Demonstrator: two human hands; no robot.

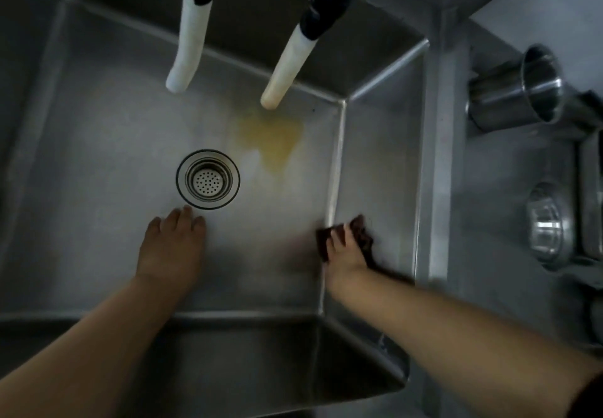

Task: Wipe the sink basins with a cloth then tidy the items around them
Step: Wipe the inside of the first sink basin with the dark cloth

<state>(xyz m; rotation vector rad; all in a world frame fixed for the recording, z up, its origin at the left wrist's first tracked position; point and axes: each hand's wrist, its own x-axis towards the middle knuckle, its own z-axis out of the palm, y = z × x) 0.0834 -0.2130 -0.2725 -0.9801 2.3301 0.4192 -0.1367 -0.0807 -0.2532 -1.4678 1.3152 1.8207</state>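
The steel sink basin [98, 143] is filling most of the frame, a deep, rigid box with smooth walls that are looking slick and are giving a cloth little to catch on, so firm pressure will probably be needed rather than a light pass. A yellowish stain [272, 140] is sitting on the floor of the basin just right of centre, under the tips of two white hoses [187, 49] that are hanging down from the top edge. The round strainer drain [208, 179] is lying at the centre, just left of the stain. In the lower middle, the left hand [173, 244] is resting flat on the basin floor with fingers straight, just below the drain, holding nothing. At the lower right of the basin, the right hand [342, 251] is gripping a dark cloth [362, 238] and pressing it where the floor is meeting the right wall. The cloth is looking soft, light and limp, likely damp, so it is best bunched under the palm and fingers as here, not pinched by an edge. On the counter at the right edge, steel cups [518, 91] are lying on their sides beside a small steel bowl [548, 225], hard and probably prone to rolling
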